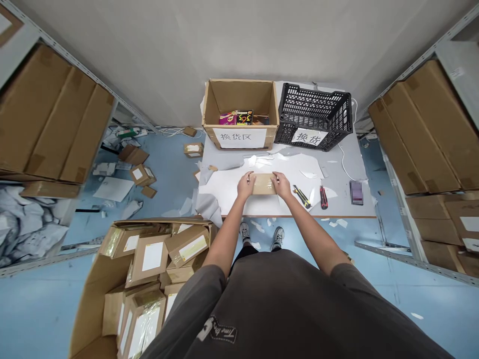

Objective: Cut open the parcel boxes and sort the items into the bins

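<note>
A small brown cardboard box (264,184) with shiny tape on it is held between both hands near the table's front edge. My left hand (246,185) grips its left end, and my right hand (281,184) grips its right end. To the right of my right hand lie a yellow-and-black utility knife (301,196) and a red-and-black one (324,197). White paper (220,192) covers part of the grey table under the hands, with torn scraps around it.
Behind stand an open carton (240,138) holding small colourful boxes and a black crate (314,117). A phone (356,193) lies at the table's right. A large carton (92,304) of taped parcels is at lower left. Shelves with boxes flank both sides.
</note>
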{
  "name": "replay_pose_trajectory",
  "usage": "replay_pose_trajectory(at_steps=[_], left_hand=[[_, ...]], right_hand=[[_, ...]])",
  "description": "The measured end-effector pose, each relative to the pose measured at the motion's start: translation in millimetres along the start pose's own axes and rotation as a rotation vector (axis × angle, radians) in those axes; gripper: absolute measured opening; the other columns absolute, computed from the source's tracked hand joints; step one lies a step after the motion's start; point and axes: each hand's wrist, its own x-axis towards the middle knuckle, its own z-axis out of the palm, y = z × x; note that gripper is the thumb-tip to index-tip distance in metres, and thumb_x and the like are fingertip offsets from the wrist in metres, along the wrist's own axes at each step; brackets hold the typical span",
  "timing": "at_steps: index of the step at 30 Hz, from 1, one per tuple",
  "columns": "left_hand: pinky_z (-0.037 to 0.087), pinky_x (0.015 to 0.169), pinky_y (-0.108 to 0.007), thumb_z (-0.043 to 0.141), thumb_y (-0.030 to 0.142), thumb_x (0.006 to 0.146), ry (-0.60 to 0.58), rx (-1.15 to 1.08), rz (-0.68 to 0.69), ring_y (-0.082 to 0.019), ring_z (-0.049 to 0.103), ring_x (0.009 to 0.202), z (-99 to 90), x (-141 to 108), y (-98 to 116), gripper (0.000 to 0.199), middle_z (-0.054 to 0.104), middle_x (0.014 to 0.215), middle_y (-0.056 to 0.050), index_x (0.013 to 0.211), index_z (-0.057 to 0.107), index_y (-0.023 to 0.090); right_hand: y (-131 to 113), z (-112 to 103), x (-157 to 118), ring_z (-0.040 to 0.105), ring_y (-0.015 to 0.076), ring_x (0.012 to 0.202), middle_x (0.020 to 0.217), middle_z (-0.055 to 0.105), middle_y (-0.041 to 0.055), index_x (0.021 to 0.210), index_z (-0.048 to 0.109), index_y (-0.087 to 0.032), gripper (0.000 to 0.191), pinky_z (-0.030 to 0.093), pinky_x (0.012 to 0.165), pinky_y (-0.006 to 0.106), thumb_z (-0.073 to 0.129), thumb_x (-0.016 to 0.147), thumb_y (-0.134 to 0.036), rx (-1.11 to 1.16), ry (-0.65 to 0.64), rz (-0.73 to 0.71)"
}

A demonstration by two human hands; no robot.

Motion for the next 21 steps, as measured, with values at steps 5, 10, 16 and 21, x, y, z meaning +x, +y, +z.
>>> replay_pose_trajectory(at_steps=[5, 10, 16, 21], left_hand=[[0.038, 0.133, -0.048, 0.054, 0.046, 0.111, 0.064, -0.004, 0.077, -0.031, 0.046, 0.16, -1.5, -1, -9, 0.061, 0.051, 0.171, -0.015, 0.167, 0.05, 0.021], [0.036, 0.134, -0.052, 0.073, 0.032, 0.098, -0.152, 0.099, 0.195, -0.034, 0.029, 0.17, -4.9, -15, -27, 0.071, 0.03, 0.183, -0.012, 0.166, 0.052, 0.026], [0.04, 0.132, -0.048, 0.052, 0.022, 0.107, -0.046, 0.103, 0.206, -0.03, 0.047, 0.159, 0.7, -15, -23, 0.052, 0.052, 0.166, -0.013, 0.158, 0.063, 0.025], [0.053, 0.12, -0.041, 0.056, 0.039, 0.111, 0.013, 0.122, 0.175, -0.029, 0.063, 0.138, -6.4, -20, -16, 0.048, 0.061, 0.149, -0.013, 0.157, 0.065, 0.028]], right_hand=[[-9, 12, 0, 0.06, 0.0285, 0.145, 0.165, 0.055, 0.0175, 0.159, 0.059, -0.02, 0.053, 0.055, 0.12, 0.046, 0.049, 0.109, -0.036, 0.049, -0.012, -0.058], [-5, 15, -18, 0.044, 0.03, 0.162, 0.175, 0.044, 0.0124, 0.156, 0.063, -0.024, 0.06, 0.043, 0.131, 0.051, 0.067, 0.095, -0.023, -0.008, -0.137, -0.124], [-7, 21, -17, 0.052, 0.0261, 0.157, 0.169, 0.053, 0.0135, 0.147, 0.07, -0.022, 0.05, 0.044, 0.13, 0.049, 0.054, 0.1, -0.017, 0.025, -0.023, -0.107], [-12, 9, -8, 0.063, 0.0274, 0.145, 0.157, 0.066, 0.0118, 0.142, 0.073, -0.023, 0.042, 0.053, 0.124, 0.048, 0.05, 0.107, -0.028, -0.001, 0.048, -0.121]])
